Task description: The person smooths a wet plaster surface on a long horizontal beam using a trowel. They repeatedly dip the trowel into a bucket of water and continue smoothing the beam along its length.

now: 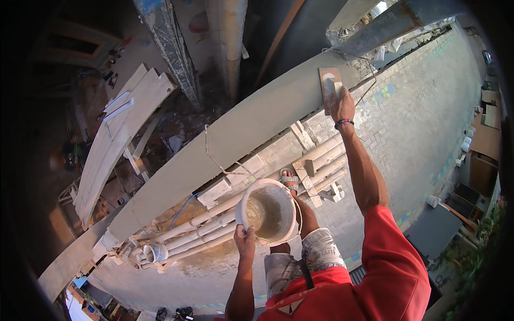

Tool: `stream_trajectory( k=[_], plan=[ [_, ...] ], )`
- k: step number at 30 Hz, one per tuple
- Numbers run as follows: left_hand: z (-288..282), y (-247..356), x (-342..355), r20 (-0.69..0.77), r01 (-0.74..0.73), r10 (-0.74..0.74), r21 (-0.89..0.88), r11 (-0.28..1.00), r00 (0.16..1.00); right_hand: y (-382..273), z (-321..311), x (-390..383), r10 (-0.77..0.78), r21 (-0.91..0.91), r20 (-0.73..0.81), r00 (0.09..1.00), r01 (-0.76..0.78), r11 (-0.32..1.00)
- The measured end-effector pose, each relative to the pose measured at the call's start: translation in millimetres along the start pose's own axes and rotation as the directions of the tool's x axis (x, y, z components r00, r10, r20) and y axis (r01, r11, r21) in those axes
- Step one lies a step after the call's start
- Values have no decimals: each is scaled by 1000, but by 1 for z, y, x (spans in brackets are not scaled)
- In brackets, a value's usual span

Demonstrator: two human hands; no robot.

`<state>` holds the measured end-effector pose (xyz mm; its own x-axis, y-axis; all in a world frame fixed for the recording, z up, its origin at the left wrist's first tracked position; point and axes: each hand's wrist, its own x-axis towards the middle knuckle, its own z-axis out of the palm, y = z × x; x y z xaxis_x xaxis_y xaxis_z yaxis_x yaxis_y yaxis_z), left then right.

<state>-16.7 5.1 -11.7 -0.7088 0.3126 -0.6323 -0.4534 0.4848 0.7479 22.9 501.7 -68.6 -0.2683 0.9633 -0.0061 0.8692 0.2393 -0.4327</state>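
Note:
My left hand (245,239) grips the rim of a pale plastic bucket (287,211), which is tilted so its inside shows. Murky, watery liquid (255,215) lies in the bucket, and a thin wire handle hangs along its right side. With my right arm stretched forward, my right hand (343,106) is closed around the handle of a plastering float (324,79). The float's flat board rests on or just over the smooth grey plastered top of a long wall or beam (267,109); contact cannot be made out.
Bent wires (208,147) stick out of the plastered surface. Poles tied as scaffolding (201,231) run below, under my sandalled foot (289,181), with a small bucket (156,252) at their left. Wooden boards (126,125) and a splattered post (171,53) stand beyond. Paved ground (412,128) spreads far below.

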Motion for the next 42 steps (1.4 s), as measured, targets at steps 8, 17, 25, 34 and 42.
stream_trajectory(
  k=[8,17,25,34,42],
  plan=[
    [9,15,-2,48,-15,8,150,989,999,13,-10,-44,-151,136,-74,986,160,978],
    [14,7,0,58,-57,48,178,982,997,0,7,-27,-145,69,1,989,145,987],
    [0,25,-7,65,-27,15,200,979,998,14,-35,-89,367,793,251,896,-408,453],
    [15,38,-6,85,-108,90,242,964,992,73,-21,-19,463,926,356,812,-372,-61],
    [17,37,-7,106,-46,20,251,967,994,79,-9,-42,320,924,370,872,-383,-23]
  ],
)
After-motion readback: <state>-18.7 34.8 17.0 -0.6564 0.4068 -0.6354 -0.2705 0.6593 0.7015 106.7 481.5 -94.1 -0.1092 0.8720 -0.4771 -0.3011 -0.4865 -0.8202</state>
